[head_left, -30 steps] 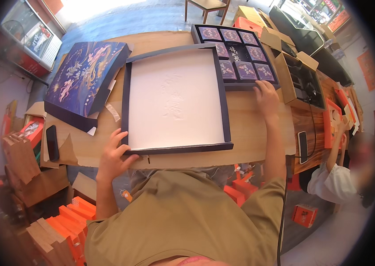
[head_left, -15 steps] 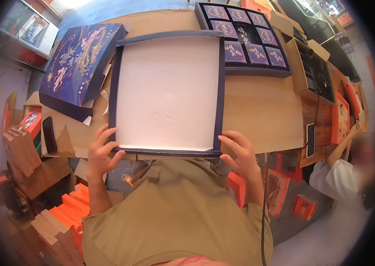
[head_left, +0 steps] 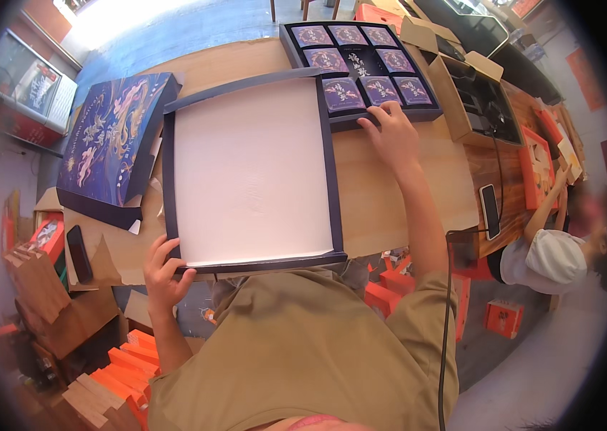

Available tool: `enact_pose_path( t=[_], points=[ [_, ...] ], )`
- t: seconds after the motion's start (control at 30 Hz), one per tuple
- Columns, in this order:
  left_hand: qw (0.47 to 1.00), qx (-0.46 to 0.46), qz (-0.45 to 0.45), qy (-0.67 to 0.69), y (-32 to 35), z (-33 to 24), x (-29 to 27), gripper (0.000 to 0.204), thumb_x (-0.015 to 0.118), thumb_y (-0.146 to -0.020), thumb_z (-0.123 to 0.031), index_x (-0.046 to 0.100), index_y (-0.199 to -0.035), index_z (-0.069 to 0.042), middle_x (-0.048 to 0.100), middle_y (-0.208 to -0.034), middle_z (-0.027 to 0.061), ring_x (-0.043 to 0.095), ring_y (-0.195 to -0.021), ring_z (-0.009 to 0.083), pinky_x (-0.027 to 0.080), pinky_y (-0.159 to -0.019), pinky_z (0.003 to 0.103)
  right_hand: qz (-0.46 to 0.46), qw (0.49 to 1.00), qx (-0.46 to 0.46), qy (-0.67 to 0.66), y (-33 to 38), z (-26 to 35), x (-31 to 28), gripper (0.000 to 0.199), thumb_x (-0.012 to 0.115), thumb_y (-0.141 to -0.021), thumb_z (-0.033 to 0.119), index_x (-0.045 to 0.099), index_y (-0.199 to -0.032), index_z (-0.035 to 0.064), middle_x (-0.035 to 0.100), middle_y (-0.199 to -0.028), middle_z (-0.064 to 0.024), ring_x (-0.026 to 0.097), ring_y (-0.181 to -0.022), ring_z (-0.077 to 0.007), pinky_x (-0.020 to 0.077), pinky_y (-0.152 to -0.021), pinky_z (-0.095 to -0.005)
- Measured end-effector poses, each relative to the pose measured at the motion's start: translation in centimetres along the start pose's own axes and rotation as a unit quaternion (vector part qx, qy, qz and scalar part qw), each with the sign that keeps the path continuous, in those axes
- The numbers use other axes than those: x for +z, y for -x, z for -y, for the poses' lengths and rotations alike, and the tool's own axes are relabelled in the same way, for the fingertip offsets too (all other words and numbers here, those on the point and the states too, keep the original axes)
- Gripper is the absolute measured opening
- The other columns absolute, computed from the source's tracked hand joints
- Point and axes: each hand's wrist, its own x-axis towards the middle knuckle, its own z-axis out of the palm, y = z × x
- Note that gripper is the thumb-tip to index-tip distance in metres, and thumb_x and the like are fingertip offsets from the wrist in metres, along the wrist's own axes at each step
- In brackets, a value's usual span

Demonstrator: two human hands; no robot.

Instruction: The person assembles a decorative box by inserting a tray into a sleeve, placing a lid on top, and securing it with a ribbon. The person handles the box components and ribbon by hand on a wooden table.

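Right hand [head_left: 393,133] at the near wall of the compartmented box [head_left: 422,114]; half a second earlier it lay at the near right corner of the shallow tray [head_left: 249,158]. Left hand [head_left: 165,276] remains at the tray's near left corner, its grip clamped there; whether the right grip pinches the box wall, I cannot tell. The tray rests on the surface [head_left: 369,190], between the box and the printed cover [head_left: 106,136]. Tray: rectangular, dark-blue walls, smooth white floor with faint raised relief. Box: dark, square cells around a black centre, holding square purple packets [head_left: 379,91]. Cover: blue-violet, with swirling gold and pink artwork. White lettering marks the cover and the box's centre.
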Motion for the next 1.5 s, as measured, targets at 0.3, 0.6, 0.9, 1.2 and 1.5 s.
enact_pose_path(
  t=[0.3,0.6,0.9,1.2,1.5],
  points=[
    [1.000,-0.012,-0.001,0.002,-0.1,-0.7,0.2,0.030,0.082,-0.085,-0.029,0.070,-0.081,-0.001,0.071,-0.128,0.0198,0.060,-0.130,0.0476,0.051,-0.103,0.053,-0.062,0.996,0.043,0.050,-4.8,-2.4,3.5,0.044,0.075,-0.096,0.052,0.080,-0.113,0.0121,0.069,-0.112,-0.0062,0.072,-0.100,-0.0288,0.0602,-0.081,-0.0429],
    [0.999,-0.044,-0.003,0.004,-1.1,-2.3,1.8,0.032,0.084,-0.082,-0.026,0.063,-0.084,-0.002,0.069,-0.128,0.0196,0.062,-0.127,0.0489,0.055,-0.097,0.051,0.209,0.918,-0.006,-0.336,8.8,1.7,-5.5,0.053,0.086,-0.085,0.009,0.070,-0.136,0.0092,0.069,-0.105,-0.0025,0.055,-0.064,-0.0062,0.0468,-0.060,-0.0227],
    [0.999,-0.032,0.014,-0.033,-1.9,-1.7,2.3,0.037,0.082,-0.086,-0.030,0.060,-0.078,-0.002,0.070,-0.122,0.0170,0.060,-0.122,0.0461,0.052,-0.096,0.051,0.104,0.928,-0.090,-0.345,17.2,6.7,-5.5,0.059,0.093,-0.079,0.015,0.070,-0.133,0.0117,0.070,-0.105,-0.0051,0.058,-0.060,-0.0146,0.0491,-0.054,-0.0286],
    [0.999,-0.041,0.013,-0.026,-2.0,-2.1,2.2,0.035,0.082,-0.087,-0.028,0.060,-0.079,-0.002,0.071,-0.121,0.0177,0.060,-0.122,0.0461,0.051,-0.098,0.051,0.238,0.926,-0.176,-0.234,15.3,7.7,-6.4,0.048,0.090,-0.084,0.020,0.067,-0.125,0.0139,0.065,-0.095,-0.0065,0.066,-0.070,-0.0266,0.0525,-0.059,-0.0371],
    [0.999,-0.047,0.009,-0.015,-2.7,-2.6,2.1,0.033,0.081,-0.087,-0.025,0.061,-0.077,-0.001,0.070,-0.116,0.0176,0.061,-0.119,0.0466,0.052,-0.096,0.050,0.229,0.916,-0.080,-0.320,16.6,6.6,-5.5,0.044,0.089,-0.084,0.016,0.066,-0.121,0.0095,0.066,-0.091,-0.0100,0.066,-0.071,-0.0315,0.0531,-0.061,-0.0389]
  ],
)
